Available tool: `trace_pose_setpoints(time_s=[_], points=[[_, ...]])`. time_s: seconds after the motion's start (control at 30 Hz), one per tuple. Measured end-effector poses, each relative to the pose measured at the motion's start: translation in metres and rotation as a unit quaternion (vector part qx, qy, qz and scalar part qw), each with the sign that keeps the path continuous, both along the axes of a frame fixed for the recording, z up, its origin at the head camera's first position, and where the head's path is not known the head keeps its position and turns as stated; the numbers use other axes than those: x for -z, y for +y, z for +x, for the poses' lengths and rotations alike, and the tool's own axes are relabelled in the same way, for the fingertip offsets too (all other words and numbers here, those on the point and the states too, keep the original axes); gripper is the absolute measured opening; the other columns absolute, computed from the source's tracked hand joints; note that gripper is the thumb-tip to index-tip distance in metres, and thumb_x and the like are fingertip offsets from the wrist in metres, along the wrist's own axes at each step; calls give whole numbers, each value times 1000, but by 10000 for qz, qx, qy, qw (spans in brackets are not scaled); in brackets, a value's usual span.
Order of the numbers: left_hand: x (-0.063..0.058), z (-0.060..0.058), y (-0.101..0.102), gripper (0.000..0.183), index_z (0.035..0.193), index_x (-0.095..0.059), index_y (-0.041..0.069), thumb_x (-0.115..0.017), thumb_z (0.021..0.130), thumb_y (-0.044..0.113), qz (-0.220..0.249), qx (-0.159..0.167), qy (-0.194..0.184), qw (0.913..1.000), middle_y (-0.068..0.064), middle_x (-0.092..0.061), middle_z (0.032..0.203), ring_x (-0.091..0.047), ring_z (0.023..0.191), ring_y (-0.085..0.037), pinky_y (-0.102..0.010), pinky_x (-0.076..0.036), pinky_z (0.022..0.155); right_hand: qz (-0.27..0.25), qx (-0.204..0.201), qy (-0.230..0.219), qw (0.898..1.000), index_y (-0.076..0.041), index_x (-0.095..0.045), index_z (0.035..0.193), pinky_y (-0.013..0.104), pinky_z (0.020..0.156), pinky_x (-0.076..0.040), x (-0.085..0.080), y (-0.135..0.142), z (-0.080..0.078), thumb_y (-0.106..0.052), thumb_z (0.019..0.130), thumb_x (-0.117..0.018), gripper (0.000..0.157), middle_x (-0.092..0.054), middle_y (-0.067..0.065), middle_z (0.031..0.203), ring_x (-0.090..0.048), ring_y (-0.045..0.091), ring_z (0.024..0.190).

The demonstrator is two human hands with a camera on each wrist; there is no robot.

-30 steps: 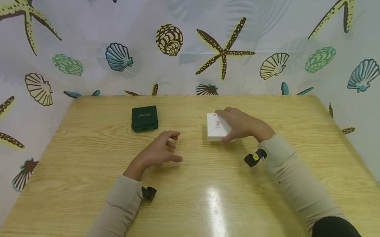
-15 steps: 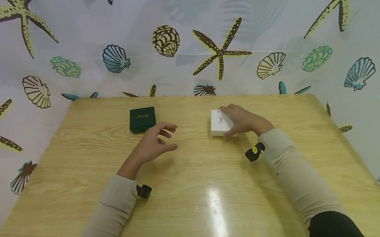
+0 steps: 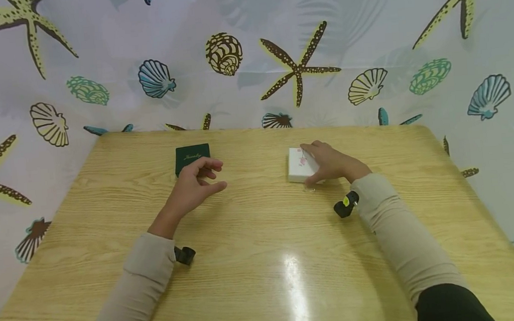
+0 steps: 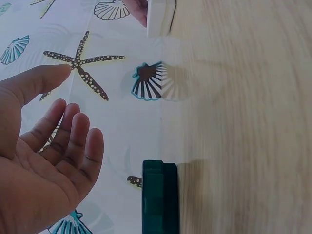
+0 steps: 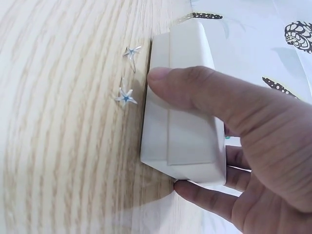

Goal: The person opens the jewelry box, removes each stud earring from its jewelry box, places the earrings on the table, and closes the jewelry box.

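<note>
A white box (image 3: 299, 165) with a small pink print on its lid rests on the table, right of the middle. My right hand (image 3: 328, 162) grips it, with the thumb on the near side and fingers round the far and right sides. Close to the box's near side lie two star-shaped earrings (image 5: 126, 98) with blue centres, clear in the right wrist view. My left hand (image 3: 194, 184) hovers just in front of a dark green jewelry box (image 3: 187, 155), its fingers loosely bent round nothing. In the head view this hand covers the jewelry box's front right part.
Both boxes stand on a light wooden table (image 3: 247, 262), toward its far edge. Behind and beside it hangs a white cloth (image 3: 243, 96) printed with shells and starfish. Each wrist carries a small black camera, such as the right one (image 3: 345, 205).
My left hand has moved left and farther from me, over to the jewelry box. The white box has slid slightly right and back in my right hand, and the earrings have come into view.
</note>
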State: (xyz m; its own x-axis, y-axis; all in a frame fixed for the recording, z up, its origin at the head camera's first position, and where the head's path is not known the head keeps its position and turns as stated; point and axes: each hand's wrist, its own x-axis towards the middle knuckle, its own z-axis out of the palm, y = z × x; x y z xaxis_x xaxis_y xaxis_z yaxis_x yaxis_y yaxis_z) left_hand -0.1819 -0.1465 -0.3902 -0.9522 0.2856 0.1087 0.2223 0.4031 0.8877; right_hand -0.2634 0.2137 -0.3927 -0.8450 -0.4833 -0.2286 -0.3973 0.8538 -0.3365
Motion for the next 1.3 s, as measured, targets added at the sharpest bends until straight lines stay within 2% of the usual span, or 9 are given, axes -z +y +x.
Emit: trace_pose_setpoints(time_s=[0.17, 0.33, 0.5, 0.7, 0.83, 1.03, 1.13, 1.3], points=[[4, -4, -5, 43, 122, -55, 17, -72, 83, 25, -35, -59, -200, 9998, -9, -56, 121, -52, 107, -31, -40, -46, 87, -170, 6, 25, 9999, -1, -22, 147, 50, 102, -35, -2, 3, 2, -34, 67, -83, 107, -36, 22, 137, -38, 34, 120], [12, -12, -14, 46, 124, -53, 15, -72, 83, 27, -162, -114, -294, 9994, -12, -55, 125, -52, 108, -31, -41, -47, 90, -128, -1, 189, 9997, -5, -22, 148, 54, 109, -28, -7, 2, 7, -37, 67, -83, 107, -26, 22, 147, -24, 37, 134], [15, -23, -26, 46, 124, -53, 10, -71, 84, 24, -407, -343, -196, 9984, -13, -55, 125, -52, 106, -27, -40, -47, 88, -84, 202, 248, 9995, -12, -23, 149, 54, 108, -31, -17, 1, 16, -39, 66, -83, 106, -23, 17, 151, -20, 35, 139], [11, -41, -39, 52, 125, -51, 6, -72, 82, 26, -791, -592, 0, 9951, -14, -53, 127, -49, 112, -32, -45, -44, 92, -64, 210, 278, 9994, -15, -24, 149, 55, 106, -34, -26, -1, 26, -39, 67, -83, 104, -22, 15, 153, -21, 35, 139], [9, -58, -47, 69, 133, -45, 6, -76, 78, 32, -1499, -581, 13, 9870, -17, -42, 136, -41, 122, -36, -53, -37, 100, -12, 176, 303, 9994, -14, -25, 149, 56, 107, -32, -29, -2, 30, -37, 68, -82, 102, -22, 16, 153, -21, 36, 139], [12, -78, -58, 103, 148, -21, 6, -79, 71, 42, -2697, -190, -287, 9623, -25, -15, 152, -17, 137, -47, -64, -25, 106, 115, 140, 210, 9996, -14, -25, 148, 58, 108, -30, -28, -5, 32, -38, 70, -81, 99, -21, 18, 153, -20, 37, 140], [14, -85, -59, 109, 149, -14, 5, -79, 70, 44, -2976, -53, -424, 9537, -26, -12, 153, -13, 139, -47, -64, -22, 108, 167, 136, 172, 9996, -16, -25, 149, 58, 109, -28, -27, -6, 32, -39, 71, -80, 98, -20, 16, 154, -19, 36, 141], [18, -96, -61, 112, 149, -10, 3, -79, 71, 42, -3108, 25, -587, 9486, -26, -13, 153, -12, 140, -48, -62, -20, 110, 138, 126, 172, 9997, -17, -26, 149, 57, 109, -29, -27, -10, 34, -40, 72, -79, 96, -20, 15, 154, -20, 36, 142]])
